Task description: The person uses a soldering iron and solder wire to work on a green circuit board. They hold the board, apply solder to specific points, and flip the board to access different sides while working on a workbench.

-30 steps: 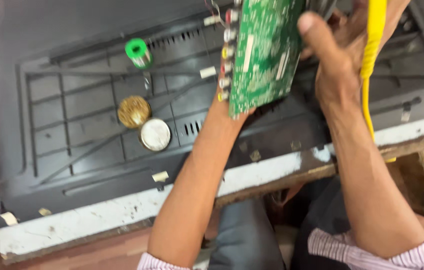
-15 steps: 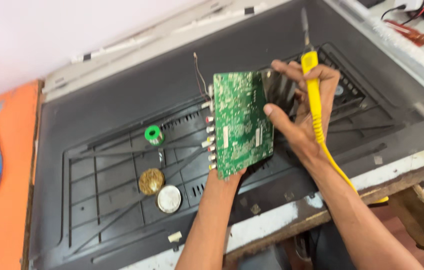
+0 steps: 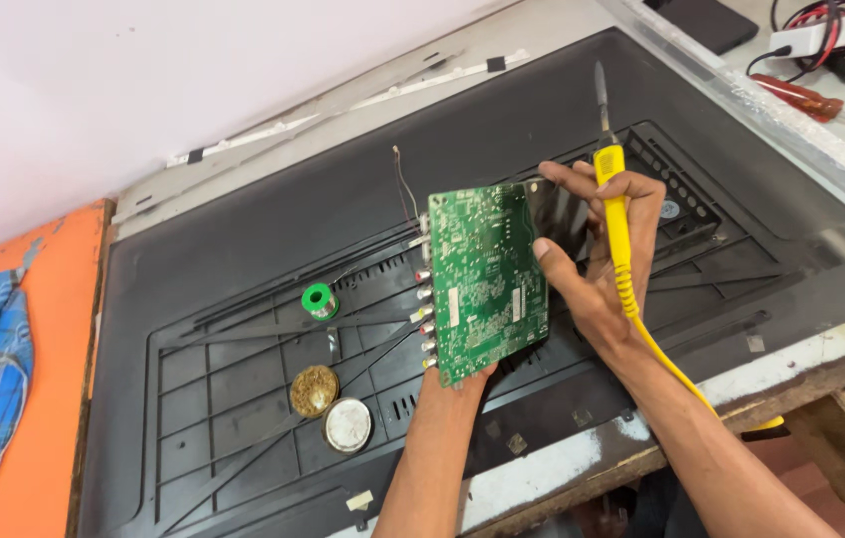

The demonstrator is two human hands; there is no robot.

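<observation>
Circuit board [image 3: 487, 284]: green, upright between my hands, solder side toward me, above the black panel.
Left hand [image 3: 457, 377]: mostly hidden behind the board, gripping its lower edge.
Right hand [image 3: 597, 264]: thumb on the board's right edge, fingers closed around my yellow soldering iron [image 3: 614, 204], tip pointing away.
Left of my hands: brass tip cleaner [image 3: 314, 390], round tin [image 3: 348, 424], green solder spool [image 3: 319, 299].
Underneath: black back panel [image 3: 243, 229] on my worktop [image 3: 582, 463].
Far right: red-handled screwdriver [image 3: 809, 100].

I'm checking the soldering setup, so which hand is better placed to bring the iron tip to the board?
The right hand: it already holds the yellow soldering iron, tip up, beside the green circuit board. The left hand is behind the board, holding it upright.
</observation>
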